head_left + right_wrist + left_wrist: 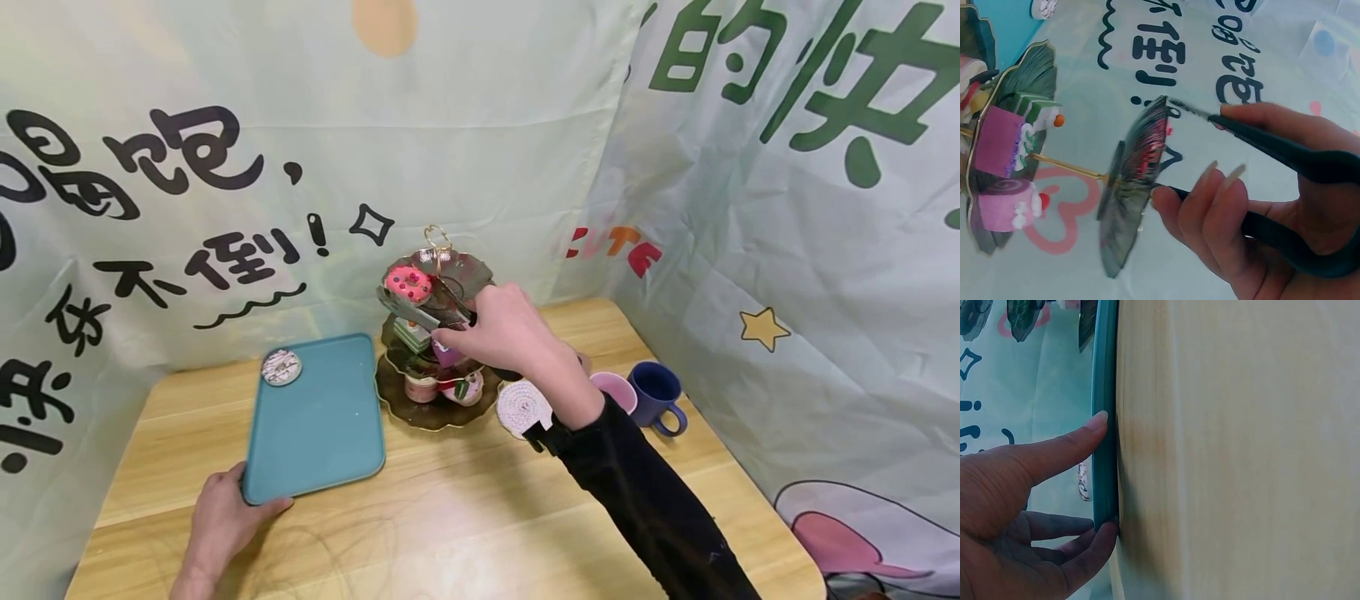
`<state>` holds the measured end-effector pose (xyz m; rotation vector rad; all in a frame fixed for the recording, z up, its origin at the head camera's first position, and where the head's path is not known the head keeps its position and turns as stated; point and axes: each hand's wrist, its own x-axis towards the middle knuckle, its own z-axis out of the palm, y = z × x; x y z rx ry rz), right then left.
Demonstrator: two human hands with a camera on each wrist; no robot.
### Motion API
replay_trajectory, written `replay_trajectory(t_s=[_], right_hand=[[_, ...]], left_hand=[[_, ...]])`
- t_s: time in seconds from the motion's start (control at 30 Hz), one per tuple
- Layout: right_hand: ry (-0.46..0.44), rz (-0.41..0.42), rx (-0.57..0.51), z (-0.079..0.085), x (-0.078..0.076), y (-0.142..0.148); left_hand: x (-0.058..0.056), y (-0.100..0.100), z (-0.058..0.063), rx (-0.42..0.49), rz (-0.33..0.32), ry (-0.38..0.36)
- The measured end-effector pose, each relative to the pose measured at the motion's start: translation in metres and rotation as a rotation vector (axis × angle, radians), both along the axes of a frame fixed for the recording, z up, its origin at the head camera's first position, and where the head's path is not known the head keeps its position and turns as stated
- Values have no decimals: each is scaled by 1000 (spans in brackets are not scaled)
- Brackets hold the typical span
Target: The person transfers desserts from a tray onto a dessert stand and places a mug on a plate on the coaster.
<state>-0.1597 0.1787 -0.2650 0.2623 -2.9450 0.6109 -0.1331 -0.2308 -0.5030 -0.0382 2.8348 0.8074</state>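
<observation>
Right hand grips dark tongs, possibly touching a blurred plate.

Head: we look forward, down over the table.
Left wrist: close on the tray.
Right wrist: close, facing the stand.
Head/right-wrist overlap: stand.

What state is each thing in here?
Tongs: spread open, held by the right fingers
Tiered stand: upright, bearing sweets
Pink donut: on the top tier
Tray: flat on the table, gripped by the left fingers
White-iced donut: lying on the tray
Coaster: lying flat
Blue mug: upright
Pink cup: upright, partly hidden
</observation>
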Motion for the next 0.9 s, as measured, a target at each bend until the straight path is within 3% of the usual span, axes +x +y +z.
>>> replay_trajectory(t_s=[0.23, 0.33, 0.47, 0.7, 0.8, 0.9], right_hand=[[208, -14, 54, 12, 41, -20], [242, 30, 49, 2, 48, -42], [209, 99, 71, -40, 34, -79], [111, 86, 197, -143, -11, -130], [101, 98, 279, -172, -25, -151], [80, 121, 354, -190, -36, -172]], left_hand=[[-1, 0, 1, -3, -4, 29], [-1, 0, 3, 0, -5, 40], [-1, 2, 3, 0, -2, 42], [0, 10, -5, 13, -1, 39], [2, 8, -5, 11, 6, 46], [5, 2, -3, 8, 8, 45]])
